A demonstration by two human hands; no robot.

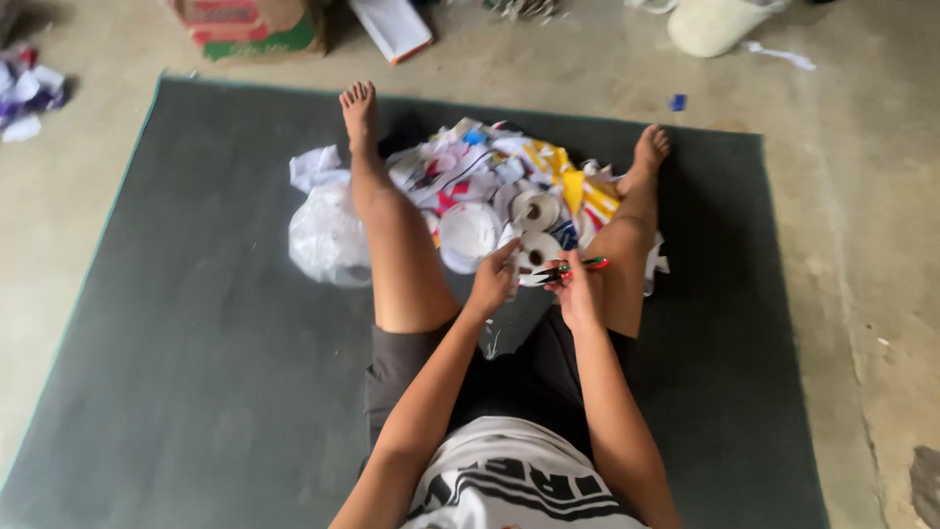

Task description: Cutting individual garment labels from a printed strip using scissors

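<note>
I sit on a dark mat [196,323] with my legs spread. Between them lies a pile of paper and plastic scraps [490,171] in white, yellow, red and blue. My left hand [493,281] holds a white roll of tape [537,257] at the near edge of the pile. My right hand [578,292] grips small scissors with red and green handles [571,267], their blades pointing at the roll. A second white roll [536,211] and a white round lid [468,235] lie just beyond.
A crumpled clear plastic bag [325,235] lies left of my left leg. Beyond the mat on the concrete floor are a cardboard box [250,24], a flat white package [392,27], a white sack [715,24] and scraps [27,93].
</note>
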